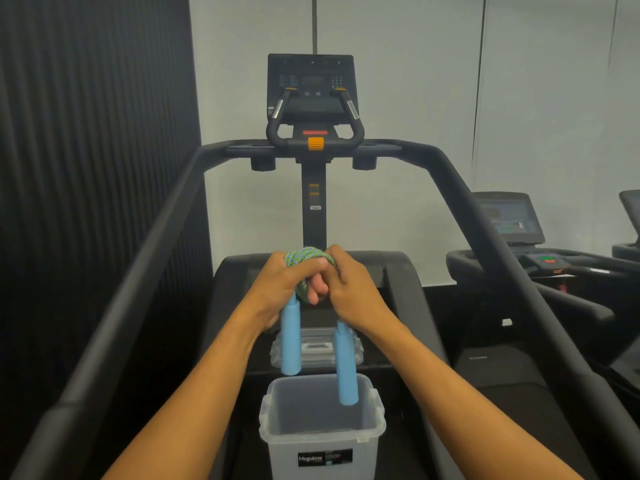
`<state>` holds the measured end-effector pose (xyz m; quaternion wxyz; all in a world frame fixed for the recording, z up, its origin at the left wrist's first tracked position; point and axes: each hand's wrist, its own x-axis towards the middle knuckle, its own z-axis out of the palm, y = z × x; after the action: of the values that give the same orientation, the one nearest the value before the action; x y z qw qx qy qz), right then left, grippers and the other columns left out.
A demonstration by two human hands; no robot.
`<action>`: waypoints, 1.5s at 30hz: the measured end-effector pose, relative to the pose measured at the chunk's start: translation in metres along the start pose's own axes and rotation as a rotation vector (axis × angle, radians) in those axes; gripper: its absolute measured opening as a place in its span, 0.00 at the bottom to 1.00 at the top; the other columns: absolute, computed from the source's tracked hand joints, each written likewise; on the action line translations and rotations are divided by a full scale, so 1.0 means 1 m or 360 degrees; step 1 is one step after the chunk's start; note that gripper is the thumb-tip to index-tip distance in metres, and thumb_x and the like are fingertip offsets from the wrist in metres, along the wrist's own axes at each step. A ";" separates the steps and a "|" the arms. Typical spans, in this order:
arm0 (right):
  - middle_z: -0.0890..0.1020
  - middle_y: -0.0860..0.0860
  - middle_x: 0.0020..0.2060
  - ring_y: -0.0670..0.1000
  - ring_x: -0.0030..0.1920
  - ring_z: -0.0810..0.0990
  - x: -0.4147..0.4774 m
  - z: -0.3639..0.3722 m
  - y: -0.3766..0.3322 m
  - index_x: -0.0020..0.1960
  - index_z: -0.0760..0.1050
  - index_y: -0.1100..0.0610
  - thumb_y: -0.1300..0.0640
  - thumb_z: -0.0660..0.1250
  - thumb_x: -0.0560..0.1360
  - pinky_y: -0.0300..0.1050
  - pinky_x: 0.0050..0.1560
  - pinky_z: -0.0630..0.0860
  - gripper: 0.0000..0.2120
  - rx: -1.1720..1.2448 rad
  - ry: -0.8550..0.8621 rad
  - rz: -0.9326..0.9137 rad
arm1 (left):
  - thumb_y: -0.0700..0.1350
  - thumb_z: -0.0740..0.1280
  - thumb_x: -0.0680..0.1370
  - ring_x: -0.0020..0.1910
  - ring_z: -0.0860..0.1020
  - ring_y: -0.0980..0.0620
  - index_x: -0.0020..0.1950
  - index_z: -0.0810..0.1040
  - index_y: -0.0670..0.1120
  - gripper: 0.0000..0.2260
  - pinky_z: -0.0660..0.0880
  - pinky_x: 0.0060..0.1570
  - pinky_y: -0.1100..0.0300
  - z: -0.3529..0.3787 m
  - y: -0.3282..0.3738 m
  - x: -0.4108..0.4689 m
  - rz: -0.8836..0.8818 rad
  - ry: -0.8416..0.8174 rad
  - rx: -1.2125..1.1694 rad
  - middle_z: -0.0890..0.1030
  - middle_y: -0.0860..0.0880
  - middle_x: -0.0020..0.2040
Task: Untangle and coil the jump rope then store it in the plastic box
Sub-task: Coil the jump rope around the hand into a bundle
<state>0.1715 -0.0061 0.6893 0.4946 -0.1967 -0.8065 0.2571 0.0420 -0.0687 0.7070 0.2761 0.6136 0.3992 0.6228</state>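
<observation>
Gripping the coiled jump rope (306,255), left hand (282,284) and right hand (351,291) curl their fingers round it together. Its handles (289,341) hang upright, pointing to 6 o'clock. The plastic box (294,445) stands open just below, with the right-side handle nearer.

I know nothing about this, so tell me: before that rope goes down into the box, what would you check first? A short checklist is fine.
1. Plastic box is open, mouth up: ok.
2. Lid lies beyond the box, out of the way: ok.
3. Left hand and right hand both grip the rope: ok.
4. Rope is gathered into one bundle: ok. Free of knots inside: cannot tell.
5. Blue handles are tucked in with the bundle: not ok; both dangle below the hands.
6. Bundle is above the box opening: cannot tell from this view.
</observation>
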 end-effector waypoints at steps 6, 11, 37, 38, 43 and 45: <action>0.78 0.54 0.39 0.52 0.37 0.78 0.005 0.003 -0.007 0.44 0.65 0.55 0.60 0.60 0.82 0.49 0.34 0.83 0.08 -0.0110 -0.0002 0.0091 | 0.40 0.67 0.80 0.23 0.72 0.55 0.30 0.77 0.41 0.18 0.73 0.27 0.64 0.016 -0.005 0.002 0.0076 0.0314 0.0078 0.75 0.42 0.27; 0.76 0.51 0.37 0.53 0.35 0.76 0.008 -0.004 -0.003 0.48 0.64 0.59 0.62 0.60 0.82 0.42 0.29 0.74 0.06 -0.0380 0.0045 0.0050 | 0.39 0.72 0.77 0.35 0.81 0.55 0.44 0.84 0.43 0.03 0.79 0.40 0.63 0.005 -0.008 0.005 0.0080 0.0292 0.0061 0.85 0.48 0.36; 0.81 0.44 0.35 0.47 0.40 0.79 0.016 -0.004 0.011 0.47 0.79 0.53 0.57 0.58 0.85 0.42 0.39 0.75 0.13 0.0782 -0.0203 0.0408 | 0.45 0.68 0.79 0.39 0.78 0.55 0.44 0.83 0.47 0.07 0.70 0.38 0.60 -0.011 -0.027 0.002 -0.0069 0.0089 -0.0210 0.83 0.49 0.43; 0.80 0.44 0.34 0.47 0.39 0.79 0.016 -0.004 0.012 0.45 0.78 0.53 0.57 0.58 0.85 0.41 0.38 0.74 0.14 0.0782 -0.0198 0.0413 | 0.44 0.67 0.80 0.39 0.77 0.54 0.43 0.81 0.46 0.07 0.70 0.38 0.59 -0.010 -0.027 0.003 -0.0065 0.0083 -0.0231 0.82 0.48 0.42; 0.85 0.51 0.46 0.50 0.47 0.82 0.012 -0.008 0.017 0.55 0.81 0.59 0.60 0.65 0.81 0.42 0.44 0.78 0.07 0.0910 -0.0294 0.0419 | 0.47 0.66 0.81 0.40 0.76 0.53 0.49 0.80 0.44 0.08 0.71 0.38 0.58 -0.016 -0.033 0.007 -0.0093 0.0106 -0.0293 0.79 0.50 0.40; 0.85 0.54 0.50 0.53 0.51 0.83 0.011 -0.010 0.022 0.62 0.78 0.63 0.64 0.69 0.78 0.46 0.49 0.80 0.13 0.1019 -0.0319 0.0441 | 0.48 0.65 0.81 0.40 0.76 0.54 0.49 0.79 0.44 0.08 0.72 0.38 0.59 -0.020 -0.038 0.007 -0.0112 0.0125 -0.0297 0.78 0.51 0.40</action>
<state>0.1772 0.0198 0.6869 0.4101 -0.1131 -0.6954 0.5791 0.0162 -0.0454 0.6805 0.3379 0.5461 0.3713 0.6707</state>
